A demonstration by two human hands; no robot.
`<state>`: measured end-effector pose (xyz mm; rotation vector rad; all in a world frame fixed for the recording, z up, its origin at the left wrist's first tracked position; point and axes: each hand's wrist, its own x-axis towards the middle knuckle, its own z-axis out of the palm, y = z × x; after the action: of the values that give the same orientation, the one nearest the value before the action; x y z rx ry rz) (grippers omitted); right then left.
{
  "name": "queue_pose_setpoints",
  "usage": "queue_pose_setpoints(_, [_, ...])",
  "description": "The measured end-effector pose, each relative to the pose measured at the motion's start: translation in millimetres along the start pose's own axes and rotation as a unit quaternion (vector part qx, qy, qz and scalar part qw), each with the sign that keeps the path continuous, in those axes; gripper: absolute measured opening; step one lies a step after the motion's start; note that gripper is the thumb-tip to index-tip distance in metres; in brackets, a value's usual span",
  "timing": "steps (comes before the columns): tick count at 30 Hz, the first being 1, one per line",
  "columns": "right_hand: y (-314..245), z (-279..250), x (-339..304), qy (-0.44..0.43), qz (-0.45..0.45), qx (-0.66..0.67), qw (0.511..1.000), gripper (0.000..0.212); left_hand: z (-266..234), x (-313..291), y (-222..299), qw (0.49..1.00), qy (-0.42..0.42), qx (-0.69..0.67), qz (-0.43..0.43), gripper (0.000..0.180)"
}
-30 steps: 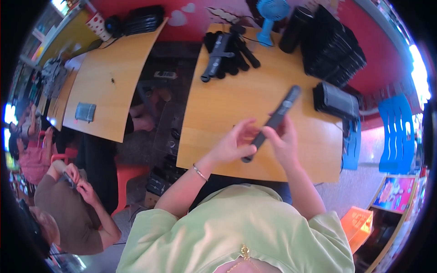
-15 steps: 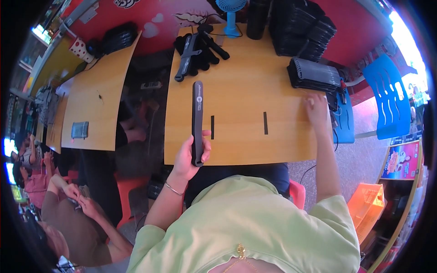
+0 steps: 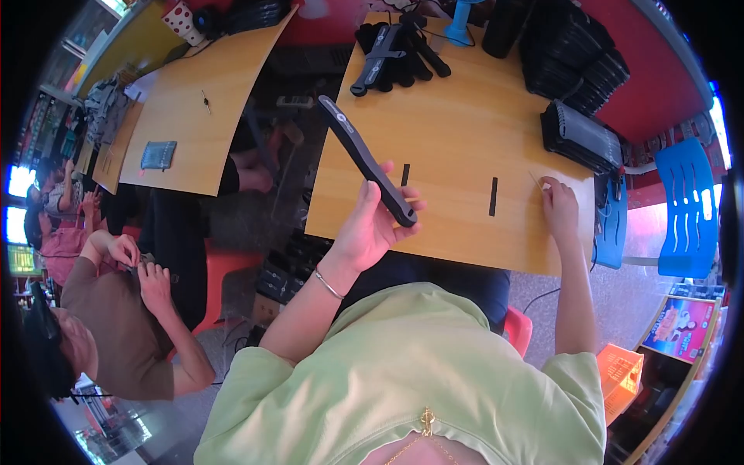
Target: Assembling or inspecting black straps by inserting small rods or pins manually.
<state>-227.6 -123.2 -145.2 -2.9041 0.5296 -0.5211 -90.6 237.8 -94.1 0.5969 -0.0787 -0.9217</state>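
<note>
Left hand [image 3: 366,229] with fingers closed round lower end of long black bar [image 3: 363,151], bar raised above counter [image 3: 457,116] at near left, tilted far-left; right hand [image 3: 561,209] at counter's right side, fingers narrow, whether gripping anything cannot tell; two dark strips [image 3: 494,197] lie flat between hands; heap of black bars [image 3: 378,58] far left; dark pouch stack [image 3: 585,136] just beyond right hand, larger black stack [image 3: 570,50], black cylinder [image 3: 504,31], blue stand [image 3: 460,23] farther.
</note>
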Motion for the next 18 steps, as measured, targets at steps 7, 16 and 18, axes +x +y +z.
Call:
queue_pose_setpoints(7, [-132.3,-41.2,-18.7,-0.007,0.063,0.246,0.967,0.023,-2.4,0.5,-3.4,0.998,0.007,0.009,0.063,0.039])
queue_pose_setpoints(16, [-219.3,-56.3,-26.6,-0.015,-0.026,0.389,0.921,0.042,15.6,13.9,-7.0,0.99,0.023,0.055,0.125,0.036])
queue_pose_setpoints(18, [-218.4,-56.3,-26.1,-0.007,-0.037,0.37,0.928,0.043,17.8,15.3,-7.7,0.987,0.029,0.069,0.143,0.036])
